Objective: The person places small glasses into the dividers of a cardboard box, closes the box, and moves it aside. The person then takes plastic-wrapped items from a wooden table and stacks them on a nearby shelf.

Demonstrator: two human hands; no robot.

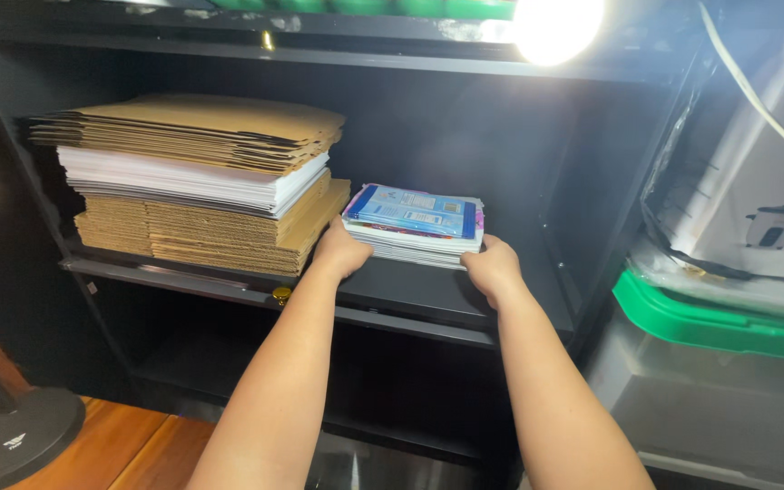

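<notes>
A small stack of flat packets with a blue packet on top (416, 212) lies on the black shelf (383, 289). My left hand (340, 251) grips the stack's left front corner. My right hand (492, 266) grips its right front corner. Both arms reach forward into the cabinet. The fingers are curled around the stack's edges, partly hidden beneath it.
A tall pile of flattened brown cardboard and white sheets (197, 181) fills the shelf's left side. A clear bin with a green lid (714, 322) and a white box above it stand at right. A black lamp base (11, 436) rests on the wooden floor. A bright lamp (555, 25) glares overhead.
</notes>
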